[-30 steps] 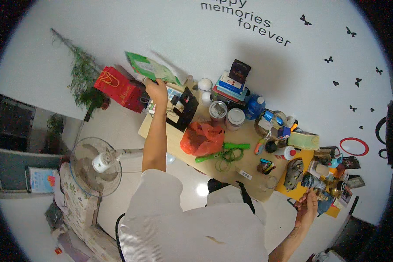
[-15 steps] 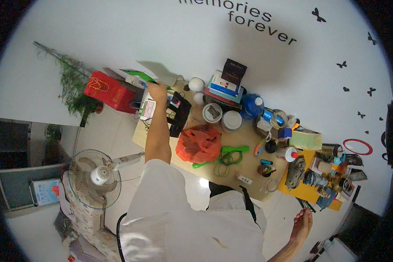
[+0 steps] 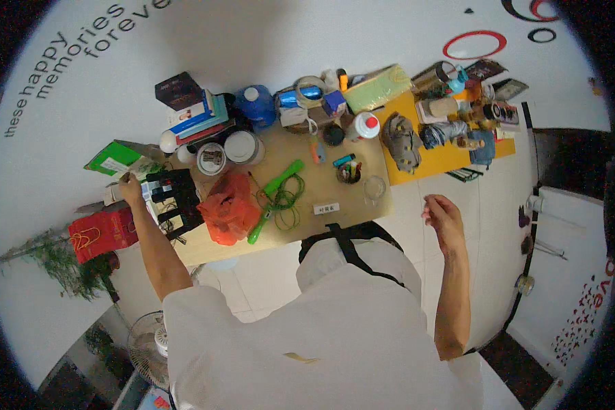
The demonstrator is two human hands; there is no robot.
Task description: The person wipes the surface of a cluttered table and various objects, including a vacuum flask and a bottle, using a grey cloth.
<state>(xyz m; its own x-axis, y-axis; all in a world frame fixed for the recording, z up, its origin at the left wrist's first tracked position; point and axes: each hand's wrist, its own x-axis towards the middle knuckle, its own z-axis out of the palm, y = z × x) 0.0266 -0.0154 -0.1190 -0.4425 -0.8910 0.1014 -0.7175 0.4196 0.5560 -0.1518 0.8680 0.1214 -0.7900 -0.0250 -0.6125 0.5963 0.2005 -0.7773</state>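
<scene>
My left hand (image 3: 131, 190) reaches out to the far left end of the table, its fingers curled in close together. Whatever they grip is too small to make out. Just beyond the fingertips stands a green box (image 3: 116, 159). To the right of this hand lies a black organizer (image 3: 181, 198) with papers and cables about it, and next to that an orange-red plastic bag (image 3: 229, 208). My right hand (image 3: 445, 222) hovers in the air off the table's right end, fingers loosely bent and apart, with nothing seen in it.
A green skipping rope (image 3: 280, 179) lies mid-table, near a glass cup (image 3: 374, 188) and a pen holder (image 3: 349, 172). White tubs (image 3: 244, 147), stacked books (image 3: 201, 121) and a blue jug (image 3: 255, 107) line the wall. A red gift bag (image 3: 102, 234) stands left; a fan (image 3: 149, 345) sits below.
The view has turned, so the table and its things sit further left in the picture. My left hand stays by the green box; my right hand remains in the air, off the table's right end.
</scene>
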